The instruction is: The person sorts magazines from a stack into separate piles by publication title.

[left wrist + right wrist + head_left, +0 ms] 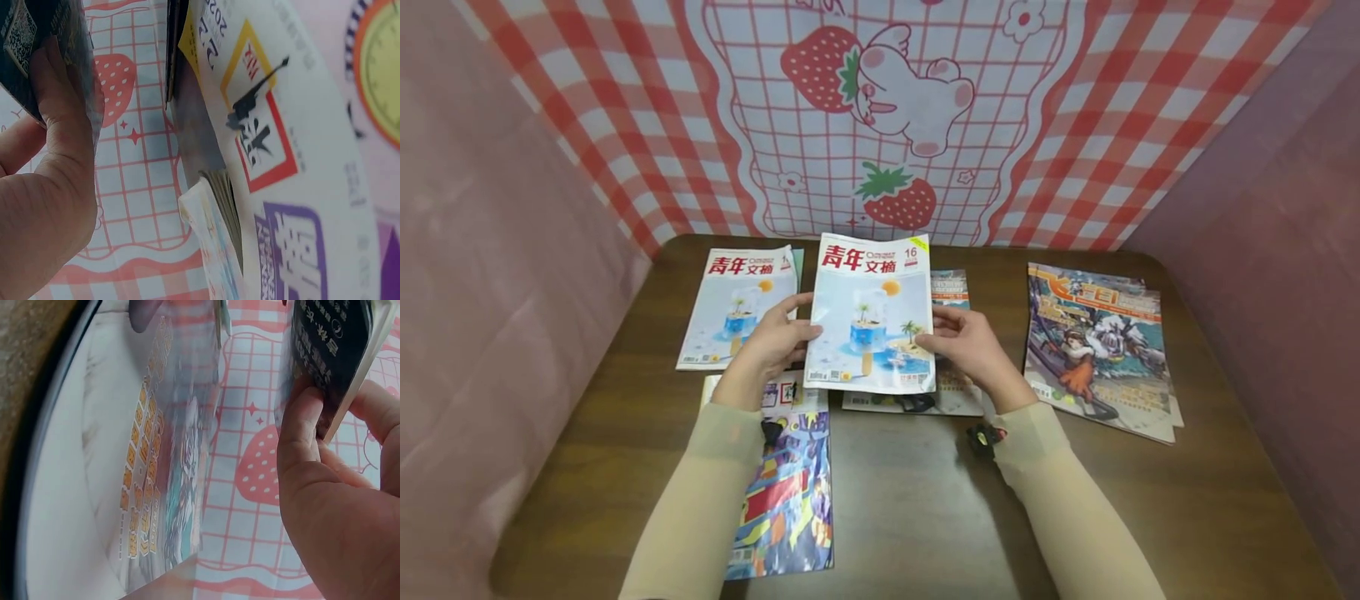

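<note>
A magazine (868, 287) with red title characters and an ice-lolly picture is raised above the table. My left hand (778, 337) grips its left edge, and my right hand (970, 346) pinches the right edge between thumb and fingers. In the right wrist view, the dark back cover (331, 347) of this magazine shows by the right hand (337, 481). Partly hidden beneath it lies another magazine (958, 400) on the table. Left of my left hand is a magazine (707, 325) with the same ice-lolly cover. A colourful magazine (790, 500) lies under my left forearm.
A stack of comic-style magazines (1090, 358) lies on the right of the brown wooden table (910, 517). Behind the table hangs a red-checked cloth (715, 125) with strawberries. Pink cloth walls (490, 275) stand on both sides.
</note>
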The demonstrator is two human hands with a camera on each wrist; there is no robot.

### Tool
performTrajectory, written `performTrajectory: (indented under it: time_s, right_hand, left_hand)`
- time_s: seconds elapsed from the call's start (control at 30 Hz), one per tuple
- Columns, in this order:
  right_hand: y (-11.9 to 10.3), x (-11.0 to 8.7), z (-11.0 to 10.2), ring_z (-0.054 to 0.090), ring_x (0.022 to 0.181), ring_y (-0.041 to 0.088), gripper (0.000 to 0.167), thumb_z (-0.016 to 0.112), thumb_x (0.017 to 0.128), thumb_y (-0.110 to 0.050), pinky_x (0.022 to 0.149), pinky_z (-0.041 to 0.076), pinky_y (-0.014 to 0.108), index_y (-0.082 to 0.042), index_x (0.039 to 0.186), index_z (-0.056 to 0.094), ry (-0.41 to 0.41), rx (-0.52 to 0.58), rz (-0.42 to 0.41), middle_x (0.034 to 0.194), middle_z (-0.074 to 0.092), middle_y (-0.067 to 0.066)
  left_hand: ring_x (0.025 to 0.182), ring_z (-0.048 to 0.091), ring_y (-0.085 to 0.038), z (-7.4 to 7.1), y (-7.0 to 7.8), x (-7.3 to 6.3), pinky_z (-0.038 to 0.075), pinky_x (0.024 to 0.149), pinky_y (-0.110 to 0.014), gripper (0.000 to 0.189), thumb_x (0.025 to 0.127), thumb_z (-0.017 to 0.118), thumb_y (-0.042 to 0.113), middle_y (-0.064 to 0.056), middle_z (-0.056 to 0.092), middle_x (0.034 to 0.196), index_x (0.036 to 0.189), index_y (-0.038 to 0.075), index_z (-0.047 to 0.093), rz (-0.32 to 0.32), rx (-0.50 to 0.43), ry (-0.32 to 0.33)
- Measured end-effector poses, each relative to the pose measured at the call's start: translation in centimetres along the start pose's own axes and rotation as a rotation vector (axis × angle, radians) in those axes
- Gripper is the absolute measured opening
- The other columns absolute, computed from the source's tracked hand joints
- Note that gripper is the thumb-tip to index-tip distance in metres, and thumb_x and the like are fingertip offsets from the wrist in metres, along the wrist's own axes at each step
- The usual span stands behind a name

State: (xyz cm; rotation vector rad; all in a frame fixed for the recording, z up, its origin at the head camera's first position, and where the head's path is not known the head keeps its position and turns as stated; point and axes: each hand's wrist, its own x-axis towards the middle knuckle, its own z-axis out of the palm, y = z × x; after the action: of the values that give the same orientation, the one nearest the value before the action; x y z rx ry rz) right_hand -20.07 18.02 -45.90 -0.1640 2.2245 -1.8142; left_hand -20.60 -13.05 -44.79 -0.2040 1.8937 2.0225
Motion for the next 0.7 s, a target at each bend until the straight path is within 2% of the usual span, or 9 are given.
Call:
performTrajectory:
  time_s: [0.13,0.23,0.4,0.5,0.7]
  right_hand:
    - [-0.1,0.2,0.1,0.061,0.117,0.032,0.072,0.08,0.09,-0.015,0.092,0.055,0.037,0.002,0.15,0.045,-0.015,-0.014,-0.009,0.129,0.06,0.019]
    - [-0.1,0.3,0.3,0.062,0.115,0.033,0.074,0.081,0.089,-0.014,0.092,0.055,0.038,0.002,0.151,0.043,-0.038,-0.008,-0.028,0.128,0.06,0.019]
    - [0.0,0.5,0.4,0.058,0.117,0.03,0.08,0.081,0.089,-0.018,0.095,0.053,0.041,-0.001,0.154,0.038,-0.084,-0.04,-0.04,0.13,0.057,0.018]
    - [-0.1,0.8,0.8,0.058,0.116,0.029,0.081,0.081,0.089,-0.02,0.093,0.054,0.042,-0.003,0.155,0.038,-0.103,-0.045,-0.044,0.128,0.058,0.017]
    - [-0.3,1.4,1.7,0.062,0.112,0.031,0.079,0.082,0.089,-0.017,0.09,0.056,0.042,-0.003,0.154,0.04,-0.121,-0.02,-0.048,0.124,0.06,0.018]
  left_hand:
    - [0.077,0.07,-0.02,-0.5,-0.1,0.0,0.058,0.063,-0.029,0.066,0.101,0.057,-0.005,-0.023,0.066,0.119,0.159,0.017,0.033,0.004,0.004,0.003]
    - [0.069,0.067,-0.017,-0.8,0.0,-0.1,0.052,0.054,-0.025,0.066,0.101,0.057,-0.004,-0.021,0.067,0.115,0.158,0.017,0.033,0.0,0.009,0.006]
    - [0.062,0.061,-0.013,-1.3,-0.1,-0.4,0.049,0.052,-0.023,0.067,0.1,0.057,-0.005,-0.016,0.067,0.101,0.159,0.016,0.033,-0.015,0.012,0.026]
    - [0.063,0.061,-0.014,-1.7,-0.1,-0.5,0.05,0.052,-0.023,0.066,0.1,0.057,-0.005,-0.016,0.066,0.1,0.158,0.016,0.034,-0.016,0.015,0.035]
    - [0.074,0.069,-0.019,-2.7,-0.1,-0.6,0.056,0.058,-0.027,0.066,0.1,0.056,-0.004,-0.02,0.067,0.111,0.158,0.017,0.033,-0.032,0.012,0.053]
